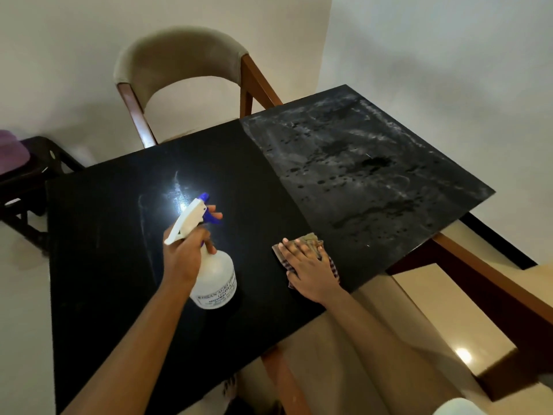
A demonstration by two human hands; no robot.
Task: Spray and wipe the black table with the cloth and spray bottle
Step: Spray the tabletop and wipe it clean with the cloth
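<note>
The black table [113,265] fills the middle of the view; its left half is dark and glossy with a bright light reflection, its right half [359,175] is grey, smeared and spotted. My left hand [185,253] grips the neck of a white spray bottle [215,280] with a blue nozzle and trigger, a finger on the trigger, nozzle pointing away over the glossy half. My right hand [308,268] lies flat, fingers spread, on a checked brown cloth [311,239] pressed to the tabletop near the front edge, beside the seam between the two halves.
A beige padded chair [179,61] with wooden legs stands behind the table against the wall. A dark stool [33,175] with a purple item sits at the far left. Wooden table frame rails [484,280] run below the right edge over a pale floor.
</note>
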